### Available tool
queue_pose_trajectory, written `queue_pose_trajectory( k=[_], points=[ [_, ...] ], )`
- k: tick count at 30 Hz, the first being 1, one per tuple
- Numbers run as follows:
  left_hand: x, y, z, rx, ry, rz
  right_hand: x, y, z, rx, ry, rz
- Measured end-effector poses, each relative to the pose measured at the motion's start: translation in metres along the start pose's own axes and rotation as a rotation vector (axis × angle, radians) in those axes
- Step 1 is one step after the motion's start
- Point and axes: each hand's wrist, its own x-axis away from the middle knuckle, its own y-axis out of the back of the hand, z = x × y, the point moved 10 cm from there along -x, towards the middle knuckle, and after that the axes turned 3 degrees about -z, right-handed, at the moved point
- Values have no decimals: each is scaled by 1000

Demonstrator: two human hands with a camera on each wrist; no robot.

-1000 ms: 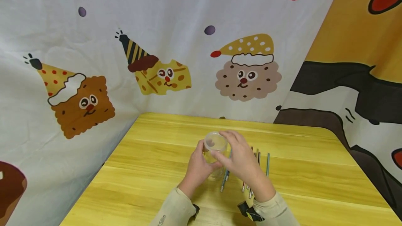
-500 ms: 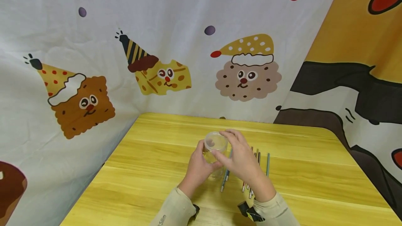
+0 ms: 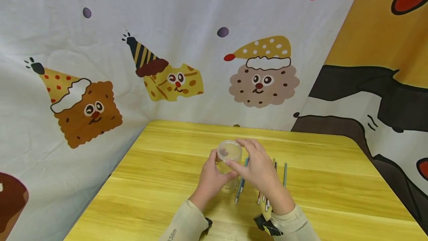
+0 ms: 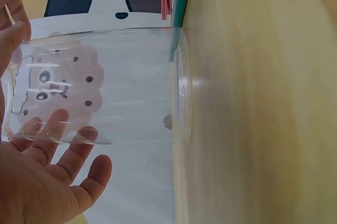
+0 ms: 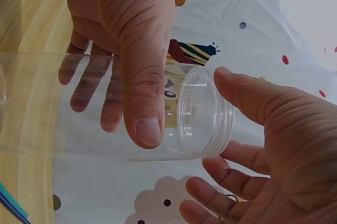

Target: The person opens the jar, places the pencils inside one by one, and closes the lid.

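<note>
A clear cylindrical jar (image 3: pixel 230 184) stands upright on the table. My left hand (image 3: pixel 211 178) grips its side, with the thumb across the near face and the fingers behind, seen through the wall in the right wrist view. At the jar's top is a clear lid (image 5: pixel 208 113). My right hand (image 3: pixel 262 168) holds the lid's rim between thumb and fingertips. Through the transparent jar (image 4: pixel 131 84) in the left wrist view, the wall-cloth print shows, and nothing is visible inside.
Several pencils (image 3: pixel 239 192) lie beside the jar on its right, partly under my right hand and forearm. A teal pencil (image 3: pixel 285 174) lies farther right. The wooden table (image 3: pixel 160 174) meets a printed cloth (image 3: pixel 187 18) at the back and left.
My right hand has shifted slightly right, its index fingertip moving along the lid's rim, and covers more of the pencils. The left hand and the jar stay in place.
</note>
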Motion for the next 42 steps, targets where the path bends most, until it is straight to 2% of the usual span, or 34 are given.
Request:
queue_pose_trajectory(
  k=[14, 20, 25, 37, 42],
  points=[
    [0, -2, -3, -11, -7, 11, 2, 1, 8, 10, 73, -25],
    [0, -3, -3, -8, -16, 10, 2, 3, 3, 20, 47, -32],
    [0, -3, 0, -4, 4, 10, 1, 7, -1, 27, 22, -38],
    [0, 0, 3, 3, 32, -5, 0, 3, 4, -19, 46, 35],
    [-1, -1, 2, -2, 15, 9, 0, 2, 3, -10, 51, 13]
  ],
)
